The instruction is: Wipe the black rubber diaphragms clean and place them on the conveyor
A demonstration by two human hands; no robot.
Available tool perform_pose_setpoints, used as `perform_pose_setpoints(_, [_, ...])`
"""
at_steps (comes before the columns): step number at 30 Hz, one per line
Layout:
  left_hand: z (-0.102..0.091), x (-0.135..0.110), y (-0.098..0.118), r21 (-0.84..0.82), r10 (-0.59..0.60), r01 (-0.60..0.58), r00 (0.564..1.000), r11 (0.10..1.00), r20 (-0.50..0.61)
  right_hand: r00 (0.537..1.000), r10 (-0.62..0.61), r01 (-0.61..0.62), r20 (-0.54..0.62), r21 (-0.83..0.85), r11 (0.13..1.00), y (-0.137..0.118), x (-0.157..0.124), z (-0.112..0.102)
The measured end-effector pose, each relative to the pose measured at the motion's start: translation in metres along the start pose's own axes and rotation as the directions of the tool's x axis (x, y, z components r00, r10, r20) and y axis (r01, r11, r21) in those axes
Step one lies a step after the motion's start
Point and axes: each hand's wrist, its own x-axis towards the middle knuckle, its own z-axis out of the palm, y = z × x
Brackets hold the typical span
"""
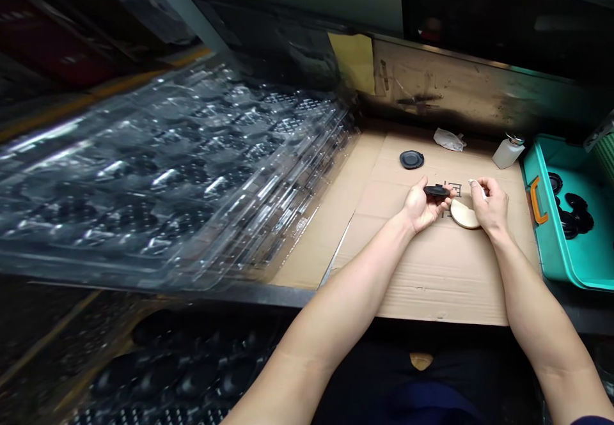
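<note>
My left hand (pixel 421 206) holds a flat round black disc (pixel 436 190) by its edge, tilted above the cardboard. My right hand (pixel 492 205) pinches a small white wipe (pixel 477 185) close to the disc's right side, and the two are not clearly touching. Just below, a round beige pad (pixel 464 215) lies partly under my hands. Another black disc (pixel 411 160) rests on the cardboard sheet (pixel 446 281) beyond my left hand. Farther back lies a crumpled white cloth (pixel 448 139).
A white plastic bottle (pixel 508 151) stands at the cardboard's back right. To the right is a teal crate (pixel 566 227) with an orange handle, holding several black discs (pixel 573 215). Stacked clear blister trays (pixel 167 176) fill the left, and a metal wall stands behind.
</note>
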Motion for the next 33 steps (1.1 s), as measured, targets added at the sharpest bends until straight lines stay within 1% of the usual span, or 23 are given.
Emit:
perform_pose_setpoints(3, [-0.001, 0.004, -0.008, 0.127, 0.06, -0.062, 0.998, 0.99, 0.024, 0.989, -0.147, 0.147, 0.023, 0.022, 0.989, -0.017, -0.006, -0.001])
perform_pose_setpoints(6, [-0.002, 0.007, -0.019, 0.261, 0.142, -0.157, 0.987, 0.952, 0.075, 0.971, -0.217, 0.215, 0.1, 0.027, 0.976, -0.025, -0.012, 0.0])
perform_pose_setpoints(8, [-0.003, 0.009, -0.029, 0.396, 0.225, -0.242, 0.97, 0.886, 0.092, 0.956, -0.251, 0.253, 0.15, 0.007, 0.967, -0.025, -0.016, 0.002])
perform_pose_setpoints(11, [-0.006, 0.01, -0.039, 0.625, 0.325, -0.325, 0.938, 0.71, 0.118, 0.943, -0.276, 0.293, 0.187, -0.068, 0.954, -0.021, -0.017, 0.005])
perform_pose_setpoints(13, [-0.008, 0.011, -0.043, 0.702, 0.35, -0.343, 0.926, 0.624, 0.141, 0.938, -0.284, 0.308, 0.197, -0.107, 0.945, -0.019, -0.017, 0.006])
perform_pose_setpoints(15, [-0.01, 0.012, -0.043, 0.718, 0.363, -0.356, 0.919, 0.598, 0.153, 0.933, -0.291, 0.321, 0.214, -0.126, 0.938, -0.019, -0.015, 0.006])
perform_pose_setpoints(19, [-0.014, 0.015, -0.042, 0.721, 0.379, -0.365, 0.913, 0.589, 0.153, 0.923, -0.289, 0.33, 0.253, -0.137, 0.934, -0.019, -0.014, 0.006])
perform_pose_setpoints(23, [-0.015, 0.017, -0.042, 0.715, 0.397, -0.378, 0.905, 0.588, 0.152, 0.919, -0.254, 0.311, 0.302, -0.158, 0.937, -0.014, -0.013, 0.002])
perform_pose_setpoints(25, [-0.014, 0.015, -0.041, 0.686, 0.393, -0.371, 0.91, 0.625, 0.135, 0.925, -0.225, 0.289, 0.307, -0.181, 0.94, -0.01, -0.011, -0.002])
perform_pose_setpoints(27, [-0.011, 0.012, -0.038, 0.631, 0.362, -0.343, 0.926, 0.695, 0.105, 0.945, -0.19, 0.248, 0.265, -0.207, 0.946, -0.008, -0.008, -0.006])
perform_pose_setpoints(30, [-0.006, 0.008, -0.031, 0.546, 0.257, -0.251, 0.964, 0.8, 0.066, 0.969, -0.158, 0.197, 0.188, -0.208, 0.958, -0.009, -0.006, -0.009])
perform_pose_setpoints(31, [-0.005, 0.007, -0.029, 0.527, 0.22, -0.219, 0.974, 0.821, 0.062, 0.97, -0.155, 0.192, 0.189, -0.195, 0.962, -0.011, -0.006, -0.009])
perform_pose_setpoints(33, [-0.004, 0.004, -0.025, 0.505, 0.177, -0.18, 0.983, 0.844, 0.054, 0.959, -0.158, 0.199, 0.234, -0.163, 0.967, -0.014, -0.008, -0.007])
